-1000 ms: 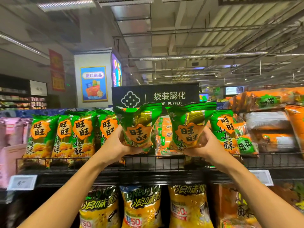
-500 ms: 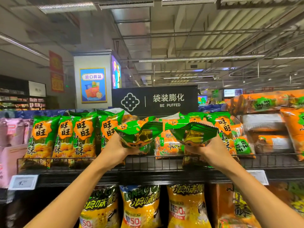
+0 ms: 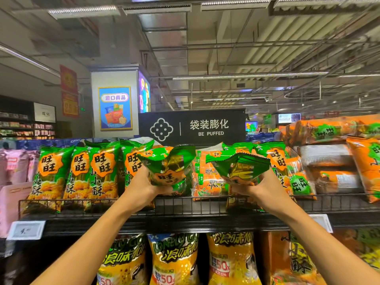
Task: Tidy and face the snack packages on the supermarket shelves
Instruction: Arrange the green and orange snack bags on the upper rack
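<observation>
A black sign reading "BE PUFFED" is standing above the wire shelf at centre frame. The left hand and the right hand are each gripping a green snack bag, fingers curled around its lower end, tops tilting toward the camera.

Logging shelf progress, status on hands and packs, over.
Left hand grips a green snack pack; right hand grips another. Both tipped back over the top shelf rail. Orange packs behind.

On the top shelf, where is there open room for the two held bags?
Open room: the middle of the top shelf behind the wire rail, between the standing green bags and the green bag on the right, in front of the orange bags. Left and right ends are crowded.
</observation>
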Tool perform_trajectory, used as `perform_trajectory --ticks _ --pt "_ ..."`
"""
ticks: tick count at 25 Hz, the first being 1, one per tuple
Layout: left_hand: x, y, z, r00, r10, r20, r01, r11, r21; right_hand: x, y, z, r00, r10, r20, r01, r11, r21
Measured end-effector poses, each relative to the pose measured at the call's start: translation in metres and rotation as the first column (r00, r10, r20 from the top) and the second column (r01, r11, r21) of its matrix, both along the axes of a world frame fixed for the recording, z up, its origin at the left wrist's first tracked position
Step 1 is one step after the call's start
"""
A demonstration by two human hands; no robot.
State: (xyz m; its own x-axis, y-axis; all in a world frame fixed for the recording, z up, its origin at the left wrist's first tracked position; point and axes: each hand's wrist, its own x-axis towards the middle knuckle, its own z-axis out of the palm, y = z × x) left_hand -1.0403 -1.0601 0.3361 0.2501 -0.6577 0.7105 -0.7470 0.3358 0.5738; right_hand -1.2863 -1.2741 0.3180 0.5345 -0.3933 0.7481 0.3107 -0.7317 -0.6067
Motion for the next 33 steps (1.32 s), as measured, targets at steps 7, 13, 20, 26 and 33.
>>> perform_trajectory --ticks 7,13,20,26,33 --pt "-0.004 0.001 0.004 0.973 0.023 -0.230 -0.018 1.000 0.026 -0.006 0.004 0.008 0.987 0.116 0.109 -0.139 0.961 0.238" --pt "-0.009 -0.009 0.012 0.864 -0.124 -0.488 0.166 0.985 0.043 -0.003 0.005 0.016 0.978 0.162 0.133 -0.205 0.871 0.447" --pt "-0.022 -0.010 0.021 0.793 -0.141 -0.592 0.221 0.973 0.064 -0.004 0.017 0.026 0.961 0.218 0.168 -0.275 0.793 0.544" --pt "-0.031 -0.006 0.039 0.710 -0.121 -0.694 0.243 0.967 0.080 -0.005 0.032 0.043 0.938 0.326 0.121 -0.306 0.605 0.735" --pt "-0.039 0.000 0.058 0.647 -0.114 -0.754 0.280 0.955 0.096 -0.003 0.042 0.058 0.938 0.347 0.027 -0.230 0.560 0.796"
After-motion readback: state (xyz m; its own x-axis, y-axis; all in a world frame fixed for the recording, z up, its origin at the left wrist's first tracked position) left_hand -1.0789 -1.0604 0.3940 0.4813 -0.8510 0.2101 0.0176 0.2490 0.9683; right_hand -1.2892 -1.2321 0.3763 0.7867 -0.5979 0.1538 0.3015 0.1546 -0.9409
